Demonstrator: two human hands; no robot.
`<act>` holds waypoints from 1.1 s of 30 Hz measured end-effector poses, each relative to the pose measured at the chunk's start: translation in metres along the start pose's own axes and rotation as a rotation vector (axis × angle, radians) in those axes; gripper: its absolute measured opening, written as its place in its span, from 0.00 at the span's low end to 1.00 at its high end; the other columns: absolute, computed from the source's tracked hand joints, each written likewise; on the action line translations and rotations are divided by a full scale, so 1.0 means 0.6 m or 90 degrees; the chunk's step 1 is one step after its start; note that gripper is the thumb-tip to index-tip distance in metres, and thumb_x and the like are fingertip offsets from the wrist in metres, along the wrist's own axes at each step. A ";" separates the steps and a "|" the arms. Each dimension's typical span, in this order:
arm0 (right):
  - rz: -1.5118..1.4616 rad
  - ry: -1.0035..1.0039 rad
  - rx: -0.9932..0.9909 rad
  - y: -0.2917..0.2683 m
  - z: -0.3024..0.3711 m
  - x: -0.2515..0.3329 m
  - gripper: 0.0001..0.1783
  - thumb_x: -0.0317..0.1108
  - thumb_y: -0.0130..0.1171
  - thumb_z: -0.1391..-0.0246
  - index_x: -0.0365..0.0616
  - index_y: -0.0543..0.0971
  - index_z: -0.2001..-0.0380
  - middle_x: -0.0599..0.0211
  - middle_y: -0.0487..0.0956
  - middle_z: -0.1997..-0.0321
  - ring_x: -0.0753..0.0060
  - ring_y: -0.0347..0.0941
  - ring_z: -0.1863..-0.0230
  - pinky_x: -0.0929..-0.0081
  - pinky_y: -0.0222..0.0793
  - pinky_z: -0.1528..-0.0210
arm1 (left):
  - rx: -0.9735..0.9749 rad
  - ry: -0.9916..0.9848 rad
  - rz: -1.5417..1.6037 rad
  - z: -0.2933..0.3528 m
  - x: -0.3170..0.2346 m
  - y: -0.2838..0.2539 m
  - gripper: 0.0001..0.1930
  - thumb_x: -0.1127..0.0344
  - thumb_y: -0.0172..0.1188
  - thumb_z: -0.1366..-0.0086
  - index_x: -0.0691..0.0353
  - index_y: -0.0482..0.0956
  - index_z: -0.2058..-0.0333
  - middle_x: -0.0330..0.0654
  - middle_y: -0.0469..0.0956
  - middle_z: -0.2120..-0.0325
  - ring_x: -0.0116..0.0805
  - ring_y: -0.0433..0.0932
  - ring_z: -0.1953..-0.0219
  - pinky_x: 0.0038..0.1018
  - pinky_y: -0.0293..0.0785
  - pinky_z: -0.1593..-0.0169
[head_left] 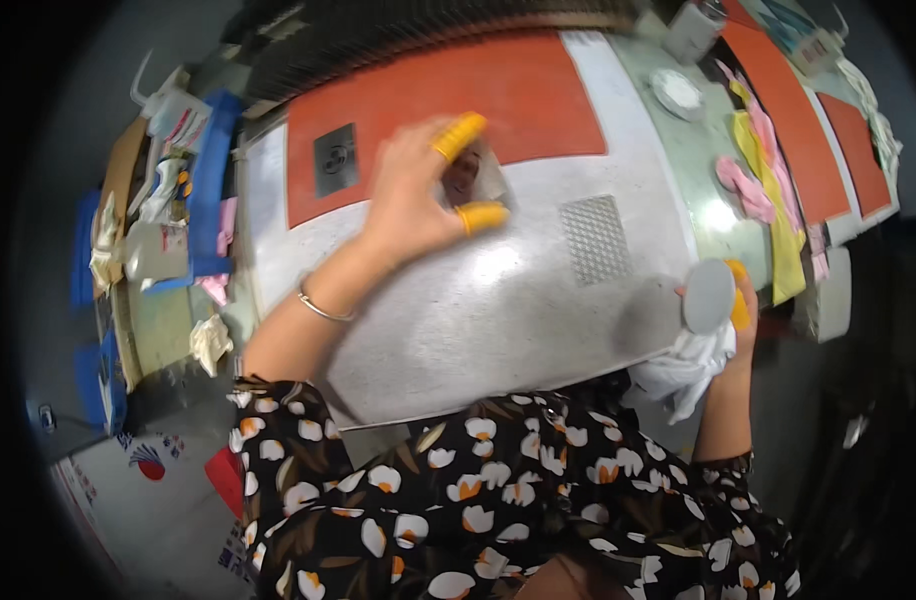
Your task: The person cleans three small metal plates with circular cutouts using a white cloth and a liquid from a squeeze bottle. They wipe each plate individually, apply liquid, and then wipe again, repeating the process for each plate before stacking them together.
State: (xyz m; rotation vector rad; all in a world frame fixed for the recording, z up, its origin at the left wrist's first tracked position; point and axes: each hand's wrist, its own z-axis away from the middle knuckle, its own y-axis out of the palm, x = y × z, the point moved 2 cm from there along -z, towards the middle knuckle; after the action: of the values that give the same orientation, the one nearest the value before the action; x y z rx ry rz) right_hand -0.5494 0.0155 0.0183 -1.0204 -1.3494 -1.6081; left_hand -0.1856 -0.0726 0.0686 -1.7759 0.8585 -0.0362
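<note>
My left hand (pixel 413 185) reaches over the far middle of the work surface, with yellow finger cots on thumb and finger. Between them it grips a small, shiny, mirror-like plate (pixel 490 180) by its opposite edges; dark reflections show on its face. Off to the right, my right hand (pixel 744 318), also with yellow cots, holds a round grey disc (pixel 709 297). A white cloth (pixel 686 368) hangs bunched under the disc in that same hand. Most of the right fingers are hidden behind the disc.
A grey metal sheet (pixel 428 320) covers the bench, with an orange mat (pixel 538 90) across its far part. On them lie a dark square plate (pixel 336 160) and a textured plate (pixel 595 240). Bottles (pixel 158 250) stand left; a round white container (pixel 676 93) and cloths (pixel 773 200) sit right.
</note>
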 end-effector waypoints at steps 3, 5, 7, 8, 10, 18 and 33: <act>-0.046 0.024 -0.003 -0.029 -0.002 -0.014 0.19 0.38 0.52 0.46 0.35 0.68 0.56 0.58 0.72 0.62 0.64 0.73 0.62 0.55 0.73 0.54 | 0.040 -0.101 0.294 0.040 -0.055 0.030 0.47 0.55 0.74 0.63 0.58 0.61 0.43 0.49 0.60 0.50 0.46 0.62 0.48 0.36 0.61 0.45; -0.037 0.016 -0.007 -0.023 0.000 -0.011 0.20 0.41 0.52 0.45 0.35 0.68 0.56 0.59 0.72 0.62 0.65 0.72 0.60 0.55 0.73 0.54 | 0.073 -0.106 0.348 0.077 -0.060 0.049 0.49 0.55 0.75 0.64 0.60 0.60 0.42 0.49 0.57 0.49 0.45 0.60 0.47 0.36 0.61 0.44; 0.017 -0.011 0.043 -0.029 -0.004 -0.015 0.21 0.42 0.52 0.45 0.35 0.68 0.56 0.59 0.72 0.63 0.66 0.73 0.62 0.57 0.74 0.56 | 0.069 -0.030 0.312 0.095 -0.054 0.049 0.51 0.54 0.75 0.66 0.61 0.58 0.43 0.50 0.56 0.46 0.46 0.57 0.44 0.40 0.58 0.43; 0.036 -0.026 0.100 -0.030 -0.007 -0.013 0.21 0.42 0.52 0.45 0.35 0.68 0.57 0.59 0.72 0.64 0.66 0.73 0.63 0.58 0.74 0.56 | 0.078 -0.022 0.261 0.097 -0.054 0.040 0.52 0.53 0.75 0.66 0.61 0.58 0.42 0.50 0.55 0.45 0.47 0.56 0.44 0.41 0.56 0.42; 0.031 -0.019 0.078 -0.029 -0.004 -0.018 0.21 0.43 0.51 0.45 0.35 0.68 0.56 0.59 0.72 0.63 0.65 0.73 0.63 0.58 0.74 0.56 | 0.102 -0.008 0.162 0.101 -0.049 0.010 0.54 0.51 0.75 0.67 0.60 0.56 0.42 0.51 0.55 0.44 0.49 0.56 0.43 0.44 0.53 0.40; 0.037 -0.028 0.040 -0.025 0.005 -0.010 0.20 0.41 0.49 0.43 0.34 0.67 0.57 0.57 0.72 0.63 0.62 0.74 0.64 0.57 0.75 0.57 | 0.087 -0.123 -0.089 0.069 0.180 -0.091 0.57 0.51 0.75 0.67 0.60 0.52 0.39 0.51 0.50 0.39 0.51 0.48 0.37 0.37 0.46 0.35; 0.020 0.018 0.093 -0.014 -0.012 0.004 0.17 0.37 0.52 0.44 0.38 0.68 0.55 0.65 0.73 0.65 0.74 0.73 0.64 0.72 0.72 0.60 | 0.017 -0.243 -0.020 0.138 0.102 -0.131 0.40 0.55 0.69 0.57 0.61 0.64 0.45 0.49 0.66 0.50 0.44 0.70 0.53 0.33 0.68 0.51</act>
State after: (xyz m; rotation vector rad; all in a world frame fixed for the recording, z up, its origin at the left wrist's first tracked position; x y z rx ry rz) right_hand -0.5588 0.0094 0.0168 -0.9240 -1.4033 -1.4723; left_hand -0.0641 -0.0289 0.0790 -1.6973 0.5510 0.2627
